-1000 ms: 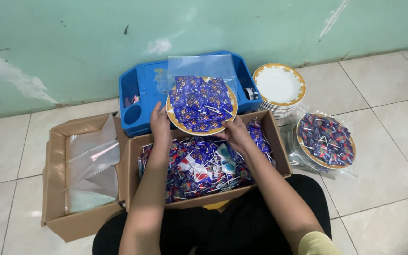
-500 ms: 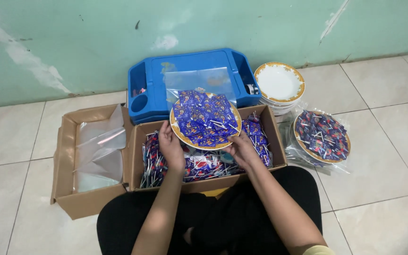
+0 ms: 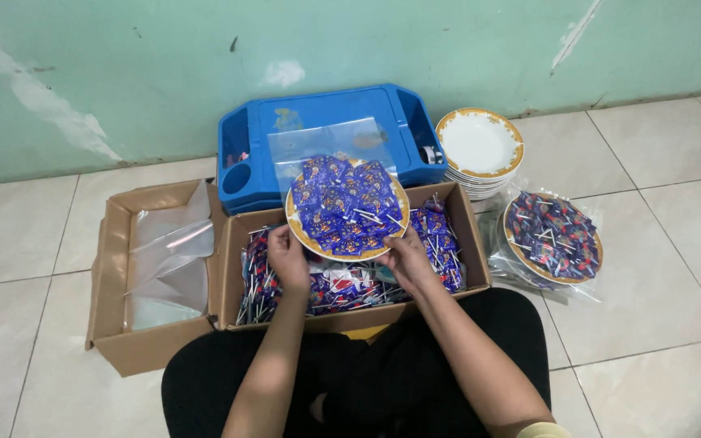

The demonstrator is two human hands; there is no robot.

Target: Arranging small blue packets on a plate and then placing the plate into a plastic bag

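Observation:
A gold-rimmed plate (image 3: 347,208) heaped with blue-wrapped lollipops is held between both hands over a cardboard box (image 3: 468,235) full of the same lollipops. My left hand (image 3: 287,258) grips the plate's near-left rim. My right hand (image 3: 406,261) grips its near-right rim. The plate's far edge lies over a clear plastic bag (image 3: 326,143) on a blue plastic tray (image 3: 399,109).
A second cardboard box (image 3: 115,284) with clear bags stands to the left. A stack of white gold-rimmed plates (image 3: 479,144) sits by the wall. A bagged plate of lollipops (image 3: 553,237) lies on the tiled floor to the right. My crossed legs are below.
The plate and both hands have come slightly nearer, over the lollipop box, away from the blue tray. The view has shifted a little.

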